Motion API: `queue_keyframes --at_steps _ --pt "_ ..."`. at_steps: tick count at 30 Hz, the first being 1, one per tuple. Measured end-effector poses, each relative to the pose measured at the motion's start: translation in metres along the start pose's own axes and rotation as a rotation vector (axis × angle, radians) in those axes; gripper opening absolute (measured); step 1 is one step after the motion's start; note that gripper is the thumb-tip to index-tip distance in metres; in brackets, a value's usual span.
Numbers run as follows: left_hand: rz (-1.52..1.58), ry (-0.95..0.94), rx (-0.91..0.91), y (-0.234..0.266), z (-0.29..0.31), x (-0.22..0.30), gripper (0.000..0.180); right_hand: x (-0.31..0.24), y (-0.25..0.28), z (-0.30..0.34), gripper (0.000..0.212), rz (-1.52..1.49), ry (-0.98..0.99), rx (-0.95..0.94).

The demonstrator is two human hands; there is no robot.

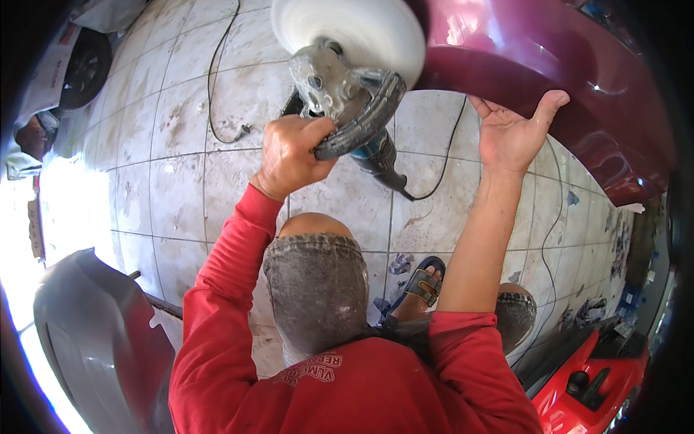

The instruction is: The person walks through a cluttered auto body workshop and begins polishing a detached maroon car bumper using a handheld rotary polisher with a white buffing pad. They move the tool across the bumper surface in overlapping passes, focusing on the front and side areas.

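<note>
My left hand (293, 152) is closed around the black loop handle of a power polisher (325, 79). A large round white buffing pad (361, 29) on the polisher is against or right beside the left end of a glossy maroon car body panel (528, 50); I cannot tell if they touch. The polisher's teal and black body points down toward the floor, and its cord trails to the right. Palm up, my right hand (510, 137) holds the panel's lower edge. Its thumb sticks out in front, and its fingertips are hidden behind the panel.
Stained white floor tiles (238, 173) spread below. A loose black cable (211, 79) lies at the upper left, near a wheel (85, 69). A dark grey car panel (101, 340) stands at the lower left. A red ride-on toy or machine (593, 376) is at the lower right, with paper scraps nearby.
</note>
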State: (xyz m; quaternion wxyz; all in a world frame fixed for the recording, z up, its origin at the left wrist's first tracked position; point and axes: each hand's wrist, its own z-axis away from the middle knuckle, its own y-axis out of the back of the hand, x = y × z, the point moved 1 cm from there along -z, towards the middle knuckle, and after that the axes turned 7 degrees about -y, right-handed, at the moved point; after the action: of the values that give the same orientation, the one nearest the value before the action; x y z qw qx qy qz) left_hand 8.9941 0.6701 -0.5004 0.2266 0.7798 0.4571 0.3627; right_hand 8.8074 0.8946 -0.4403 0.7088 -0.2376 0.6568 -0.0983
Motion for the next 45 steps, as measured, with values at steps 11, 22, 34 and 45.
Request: queue_keyframes --at_steps 11,22,34,45 --pt "0.008 -0.025 -0.01 -0.007 0.003 0.006 0.025 -0.002 0.001 -0.001 0.092 -0.021 -0.01 -0.022" --pt "0.083 -0.018 -0.048 -0.015 0.01 0.014 0.025 -0.003 0.003 0.003 0.085 -0.065 0.006 0.058" --pt "0.006 -0.02 -0.012 0.003 -0.022 -0.006 0.022 0.004 0.008 0.003 0.086 -0.055 -0.033 0.015" --pt "0.067 -0.038 -0.102 0.002 -0.003 0.003 0.024 0.005 0.01 -0.001 0.086 -0.13 -0.035 0.079"
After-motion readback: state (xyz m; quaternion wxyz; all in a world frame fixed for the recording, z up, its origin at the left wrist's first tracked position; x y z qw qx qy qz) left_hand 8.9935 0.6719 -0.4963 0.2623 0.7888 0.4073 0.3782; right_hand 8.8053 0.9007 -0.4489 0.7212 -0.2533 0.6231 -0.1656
